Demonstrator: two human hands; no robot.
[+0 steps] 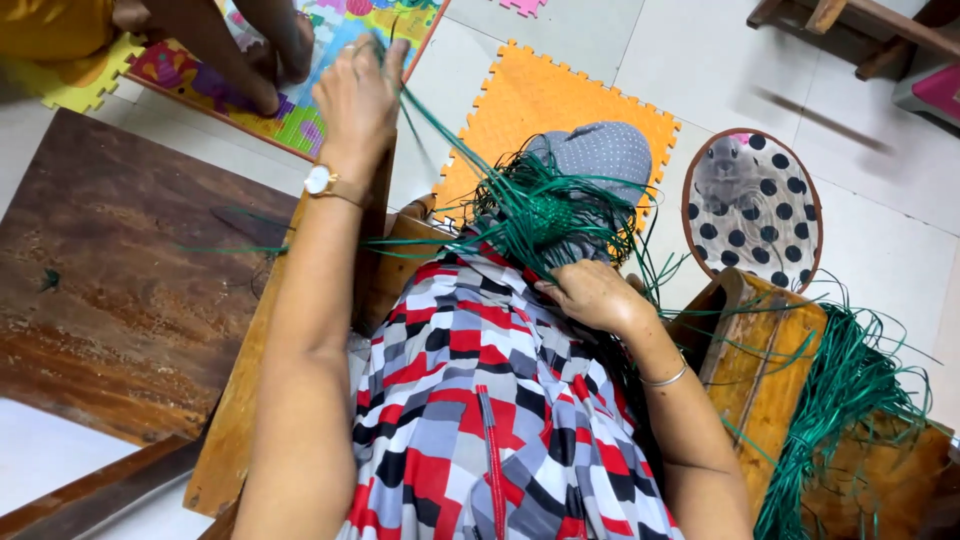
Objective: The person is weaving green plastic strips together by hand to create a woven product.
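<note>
1. The thin green plastic strands [560, 215] look smooth and slightly glossy, as does the loose bundle of green strips [840, 400].
2. The checked red, grey, black and white cloth [480, 400] is soft and matt.
3. The brown wooden board [120, 290] is worn and blotchy, with a dull sheen.
4. The orange interlocking foam mat [540, 95] is matt and finely textured.
5. The yellowish wooden armrest [760, 340] looks varnished.
6. The pale floor tiles [880, 240] are smooth.

right hand [590, 292] fingertips hidden, perhaps gripping strands [520, 215]

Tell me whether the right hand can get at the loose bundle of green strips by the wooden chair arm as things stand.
Probably yes. The right hand rests at the green woven piece, and the loose bundle of green strips lies just beyond the wooden chair arm on that side, with nothing covering it.
</note>
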